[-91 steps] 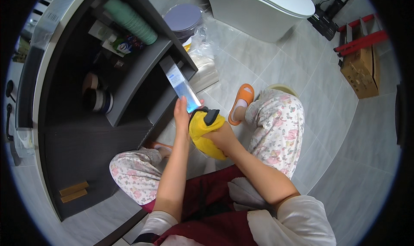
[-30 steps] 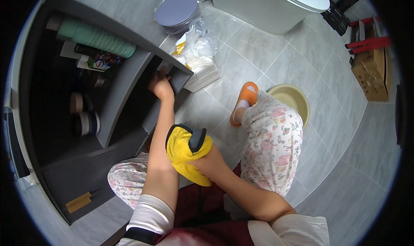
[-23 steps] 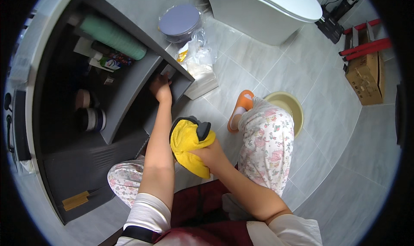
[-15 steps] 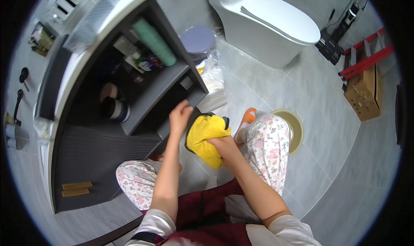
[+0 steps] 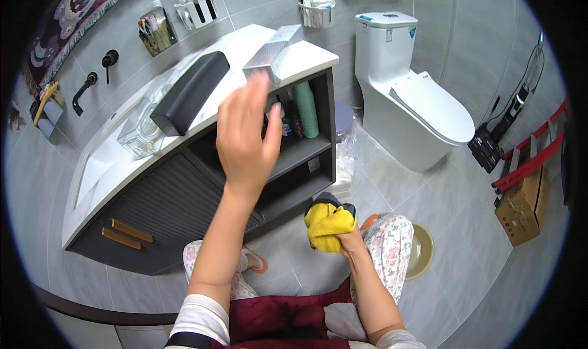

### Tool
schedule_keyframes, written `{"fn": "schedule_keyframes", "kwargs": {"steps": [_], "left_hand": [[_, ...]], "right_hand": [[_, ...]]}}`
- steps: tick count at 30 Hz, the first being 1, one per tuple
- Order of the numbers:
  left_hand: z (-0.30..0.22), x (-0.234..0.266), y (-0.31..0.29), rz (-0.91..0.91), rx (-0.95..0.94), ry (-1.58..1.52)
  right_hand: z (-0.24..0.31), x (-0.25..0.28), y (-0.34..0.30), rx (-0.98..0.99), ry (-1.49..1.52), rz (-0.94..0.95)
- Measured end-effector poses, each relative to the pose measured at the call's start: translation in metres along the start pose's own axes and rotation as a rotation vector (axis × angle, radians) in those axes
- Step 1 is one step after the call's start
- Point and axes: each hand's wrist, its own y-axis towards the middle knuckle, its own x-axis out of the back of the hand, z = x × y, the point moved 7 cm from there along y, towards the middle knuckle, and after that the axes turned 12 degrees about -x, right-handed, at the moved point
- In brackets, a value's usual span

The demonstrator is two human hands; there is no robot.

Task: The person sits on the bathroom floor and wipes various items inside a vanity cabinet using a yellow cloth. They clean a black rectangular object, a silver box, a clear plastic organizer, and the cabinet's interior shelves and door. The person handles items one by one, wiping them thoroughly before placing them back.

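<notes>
My left hand (image 5: 248, 138) is raised in front of the dark vanity cabinet (image 5: 165, 196), its fingers stretched out and slightly blurred, holding nothing. Its fingertips overlap a clear ribbed box (image 5: 274, 55) on the white countertop (image 5: 315, 58); whether they touch cannot be told. Low over the floor, my right hand (image 5: 350, 240) grips a bunched yellow cloth (image 5: 327, 226) with a dark grey edge. Inside the cabinet's open shelf stands a green ribbed bottle-like cylinder (image 5: 306, 110), beside small containers partly hidden behind my left hand.
A black long case (image 5: 191, 92) and a clear container (image 5: 141, 135) lie on the counter. Beside my right knee sits a beige basin (image 5: 421, 251). A white toilet (image 5: 416, 119) stands behind; a cardboard box (image 5: 523, 208) and red ladder (image 5: 533, 156) are at the right.
My left hand has risen from beside the lower shelf to the countertop level. The cloth stays in my right hand, now more bunched. The view has tilted up, showing more counter and wall.
</notes>
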Motion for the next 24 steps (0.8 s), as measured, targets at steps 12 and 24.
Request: {"fn": "schedule_keyframes", "kwargs": {"steps": [12, 24], "left_hand": [[0.07, -0.077, 0.04, 0.484, 0.635, -0.248], [-0.112, 0.019, -0.114, 0.41, 0.627, -0.643]], "right_hand": [[-0.002, -0.008, -0.008, 0.019, 0.568, 0.426], [-0.006, -0.049, -0.035, -0.049, 0.615, 0.395]]}}
